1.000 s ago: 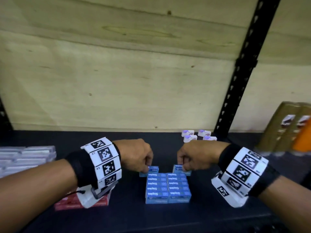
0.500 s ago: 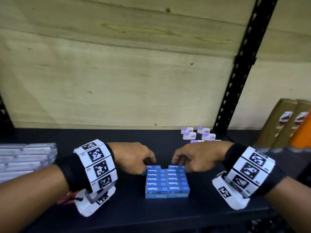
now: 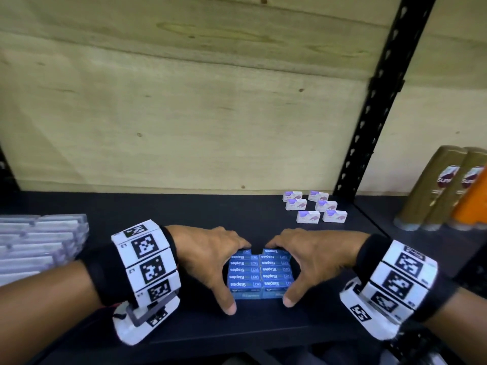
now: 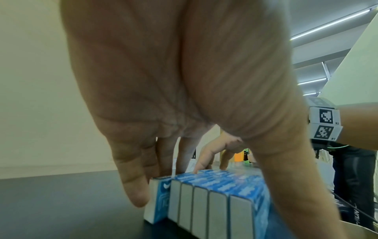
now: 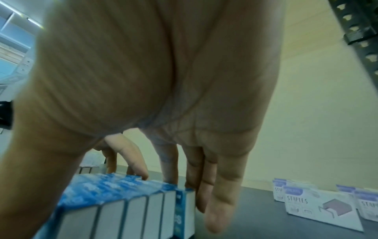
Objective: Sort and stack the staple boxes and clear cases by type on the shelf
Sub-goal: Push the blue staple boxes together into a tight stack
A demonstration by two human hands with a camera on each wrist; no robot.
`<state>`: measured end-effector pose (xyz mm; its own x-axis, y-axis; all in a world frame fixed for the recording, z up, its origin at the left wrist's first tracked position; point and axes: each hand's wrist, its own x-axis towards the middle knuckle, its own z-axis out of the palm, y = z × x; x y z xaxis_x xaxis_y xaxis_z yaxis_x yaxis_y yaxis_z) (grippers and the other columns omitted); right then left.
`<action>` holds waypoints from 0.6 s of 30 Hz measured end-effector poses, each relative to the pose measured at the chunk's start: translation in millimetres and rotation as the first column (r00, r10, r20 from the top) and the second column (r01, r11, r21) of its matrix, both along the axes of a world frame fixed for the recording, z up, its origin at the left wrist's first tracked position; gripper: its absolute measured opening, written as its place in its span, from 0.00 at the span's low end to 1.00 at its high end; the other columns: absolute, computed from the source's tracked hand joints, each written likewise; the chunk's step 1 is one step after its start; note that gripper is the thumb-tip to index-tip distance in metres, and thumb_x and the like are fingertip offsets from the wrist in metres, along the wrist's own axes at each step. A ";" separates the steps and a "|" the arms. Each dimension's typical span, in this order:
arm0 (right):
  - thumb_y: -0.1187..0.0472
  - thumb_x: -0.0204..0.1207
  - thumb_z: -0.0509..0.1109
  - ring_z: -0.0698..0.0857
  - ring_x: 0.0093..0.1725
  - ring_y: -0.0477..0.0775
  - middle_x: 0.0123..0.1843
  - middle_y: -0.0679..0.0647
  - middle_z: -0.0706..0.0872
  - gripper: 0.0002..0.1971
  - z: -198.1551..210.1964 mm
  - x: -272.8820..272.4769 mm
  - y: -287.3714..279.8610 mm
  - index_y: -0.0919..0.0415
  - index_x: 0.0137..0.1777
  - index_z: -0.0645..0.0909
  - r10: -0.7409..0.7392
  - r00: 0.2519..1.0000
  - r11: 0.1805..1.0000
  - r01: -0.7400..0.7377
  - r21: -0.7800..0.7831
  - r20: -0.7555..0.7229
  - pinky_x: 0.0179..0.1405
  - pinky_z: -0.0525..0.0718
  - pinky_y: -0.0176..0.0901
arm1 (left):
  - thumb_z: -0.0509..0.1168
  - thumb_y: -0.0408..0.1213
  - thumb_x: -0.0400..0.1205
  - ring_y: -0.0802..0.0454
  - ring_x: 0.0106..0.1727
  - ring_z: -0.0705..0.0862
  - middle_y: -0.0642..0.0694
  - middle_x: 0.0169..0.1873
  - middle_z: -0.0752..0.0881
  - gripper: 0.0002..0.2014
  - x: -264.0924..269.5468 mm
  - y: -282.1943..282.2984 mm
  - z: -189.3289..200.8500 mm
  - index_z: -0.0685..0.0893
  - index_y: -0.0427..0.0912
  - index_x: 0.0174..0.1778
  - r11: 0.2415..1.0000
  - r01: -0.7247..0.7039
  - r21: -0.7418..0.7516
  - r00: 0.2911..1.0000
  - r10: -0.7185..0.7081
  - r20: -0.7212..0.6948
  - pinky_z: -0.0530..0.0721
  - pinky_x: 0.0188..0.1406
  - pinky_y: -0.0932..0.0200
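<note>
your left hand [image 3: 208, 256] and right hand [image 3: 313, 256] bracket the blue staple boxes [image 3: 261, 275] mid-shelf [image 3: 184, 212], straight fingers pressing. stiff cartons, likely dense and loose: squeeze the block's outer faces.

Blue cardboard staple boxes [image 3: 259, 275] sit front-centre on the dark flat shelf [image 3: 184, 214], the left hand [image 3: 208, 254] at their left, the right hand [image 3: 316, 256] at their right; small white cardboard boxes [image 3: 315, 210] stand behind-right; clear plastic cases [image 3: 39, 241] lie far left.
</note>
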<state>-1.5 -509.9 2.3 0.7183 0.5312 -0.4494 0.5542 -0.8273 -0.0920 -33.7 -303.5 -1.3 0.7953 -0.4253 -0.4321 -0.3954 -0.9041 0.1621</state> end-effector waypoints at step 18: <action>0.37 0.61 0.83 0.81 0.55 0.46 0.58 0.43 0.77 0.38 -6.0 -3.3 15.9 0.49 0.68 0.73 0.038 0.999 0.999 -0.039 0.024 0.039 0.59 0.85 0.47 | 0.79 0.60 0.64 0.58 0.61 0.76 0.57 0.59 0.77 0.43 7.8 -10.8 -16.3 0.69 0.54 0.73 0.998 -0.029 -0.059 0.997 0.033 0.071 0.82 0.62 0.54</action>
